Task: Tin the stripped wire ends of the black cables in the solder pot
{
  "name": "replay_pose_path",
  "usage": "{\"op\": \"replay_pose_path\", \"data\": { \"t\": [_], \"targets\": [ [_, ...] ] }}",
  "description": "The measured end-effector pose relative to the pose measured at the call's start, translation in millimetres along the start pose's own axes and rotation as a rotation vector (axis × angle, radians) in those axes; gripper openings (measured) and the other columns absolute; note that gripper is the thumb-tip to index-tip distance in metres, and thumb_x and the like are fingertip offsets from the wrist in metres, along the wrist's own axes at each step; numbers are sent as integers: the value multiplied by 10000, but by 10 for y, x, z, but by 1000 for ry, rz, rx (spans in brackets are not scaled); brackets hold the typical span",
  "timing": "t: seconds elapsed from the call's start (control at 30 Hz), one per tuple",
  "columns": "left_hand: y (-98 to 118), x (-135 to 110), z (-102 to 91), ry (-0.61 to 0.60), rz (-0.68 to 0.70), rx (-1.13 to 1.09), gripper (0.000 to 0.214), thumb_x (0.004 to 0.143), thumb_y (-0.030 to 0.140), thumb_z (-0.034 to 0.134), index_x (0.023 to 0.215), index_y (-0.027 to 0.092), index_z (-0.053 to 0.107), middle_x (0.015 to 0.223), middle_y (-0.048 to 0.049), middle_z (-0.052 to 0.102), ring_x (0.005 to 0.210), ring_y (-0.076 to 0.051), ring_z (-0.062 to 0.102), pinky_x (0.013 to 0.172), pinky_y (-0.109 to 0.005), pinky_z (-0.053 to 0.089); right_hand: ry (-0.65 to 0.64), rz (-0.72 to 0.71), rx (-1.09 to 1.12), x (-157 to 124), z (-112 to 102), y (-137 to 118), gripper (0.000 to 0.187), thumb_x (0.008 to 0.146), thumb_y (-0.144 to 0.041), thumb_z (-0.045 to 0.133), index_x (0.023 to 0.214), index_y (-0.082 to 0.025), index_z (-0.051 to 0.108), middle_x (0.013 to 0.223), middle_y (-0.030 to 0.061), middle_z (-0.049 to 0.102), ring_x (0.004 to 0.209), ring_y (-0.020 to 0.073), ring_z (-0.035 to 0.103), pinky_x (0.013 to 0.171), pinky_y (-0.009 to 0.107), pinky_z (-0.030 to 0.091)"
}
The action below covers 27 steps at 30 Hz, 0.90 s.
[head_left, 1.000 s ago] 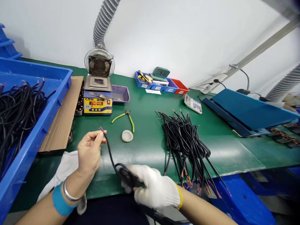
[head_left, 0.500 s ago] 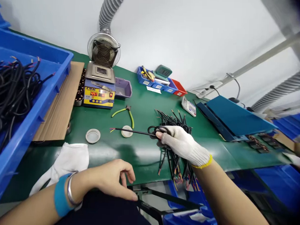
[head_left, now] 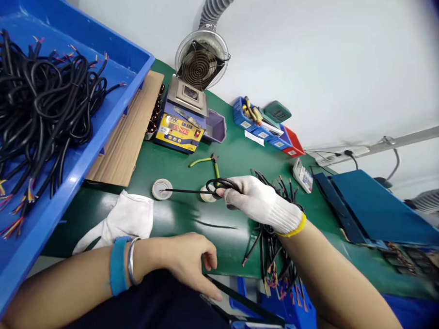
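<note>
My right hand (head_left: 256, 203), in a white knit glove, is closed on a black cable (head_left: 192, 191). The cable sticks out level to the left, and its stripped coloured tip hangs over a small round white dish (head_left: 161, 189). A second white dish (head_left: 206, 195) lies just under the cable near my fingers. My bare left hand (head_left: 188, 257) rests at the near table edge with fingers loosely curled and holds nothing. It wears a blue wristband and a metal bangle. A pile of black cables (head_left: 275, 220) lies under and behind my right wrist.
A blue bin (head_left: 97, 130) full of black cables stands at left, beside a cardboard sheet (head_left: 128, 134). A solder pot with a yellow front (head_left: 179, 131) and a fan stands behind. Green-handled cutters (head_left: 205, 160), a spare white glove (head_left: 124, 221), small parts bins (head_left: 264, 127) and a calculator (head_left: 302, 174) lie around.
My left hand let go of the cable end and dropped to the table edge. My right hand carried the cable forward; its tip now hangs over the left white dish. The camera tilted left.
</note>
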<state>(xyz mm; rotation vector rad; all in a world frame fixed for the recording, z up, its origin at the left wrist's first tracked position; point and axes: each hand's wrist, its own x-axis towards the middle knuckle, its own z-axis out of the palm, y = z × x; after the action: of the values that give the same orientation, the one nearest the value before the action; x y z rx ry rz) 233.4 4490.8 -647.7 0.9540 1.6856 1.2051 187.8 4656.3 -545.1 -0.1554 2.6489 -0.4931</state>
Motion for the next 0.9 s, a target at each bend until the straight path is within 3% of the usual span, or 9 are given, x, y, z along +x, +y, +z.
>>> {"op": "replay_pose_path", "data": {
  "t": [0.5,0.9],
  "targets": [
    [-53,-5,48,1,28,28,421,597,454,750,878,159,650,625,5,587,591,-168,584,533,-250,419,74,118,-377,-49,-78,-423,357,807,-520,437,689,-206,560,585,-33,506,495,78,376,469,225,240],
    [-101,3,63,29,60,44,411,598,460,744,864,160,651,630,-5,594,599,-170,583,501,-237,402,136,41,-599,-57,-110,-685,344,811,-514,435,707,-214,566,620,0,538,480,87,364,481,239,183]
  ]
}}
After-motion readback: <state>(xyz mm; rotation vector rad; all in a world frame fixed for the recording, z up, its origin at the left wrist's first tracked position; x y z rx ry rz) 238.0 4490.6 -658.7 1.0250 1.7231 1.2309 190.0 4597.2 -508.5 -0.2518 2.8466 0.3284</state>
